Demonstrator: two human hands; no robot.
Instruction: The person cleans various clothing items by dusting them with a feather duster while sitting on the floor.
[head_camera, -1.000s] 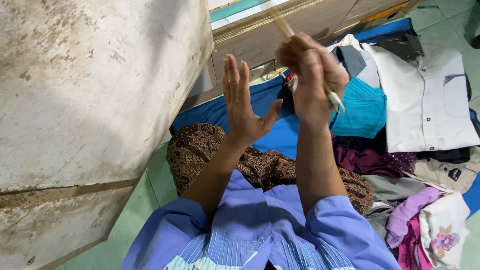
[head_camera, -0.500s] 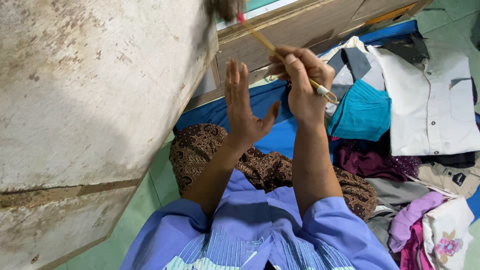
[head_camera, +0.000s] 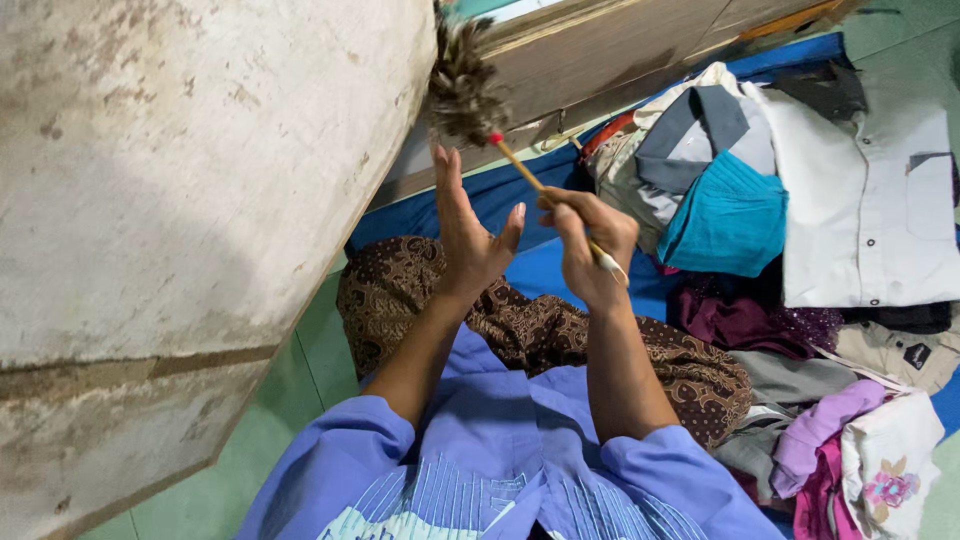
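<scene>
Feather duster (head_camera: 468, 90) in right hand (head_camera: 588, 250)

- A pale green tiled floor (head_camera: 300, 350) carries everything, showing bare to the left of the raised hands.
- A blue mat (head_camera: 545, 265) lies spread on it, directly beneath and beyond the grip.
- Heaped clothes rest on the mat to the right of the grip: a teal garment (head_camera: 725, 215), a white shirt (head_camera: 860, 190), and a dark purple garment (head_camera: 740, 320) nearer the person.
</scene>
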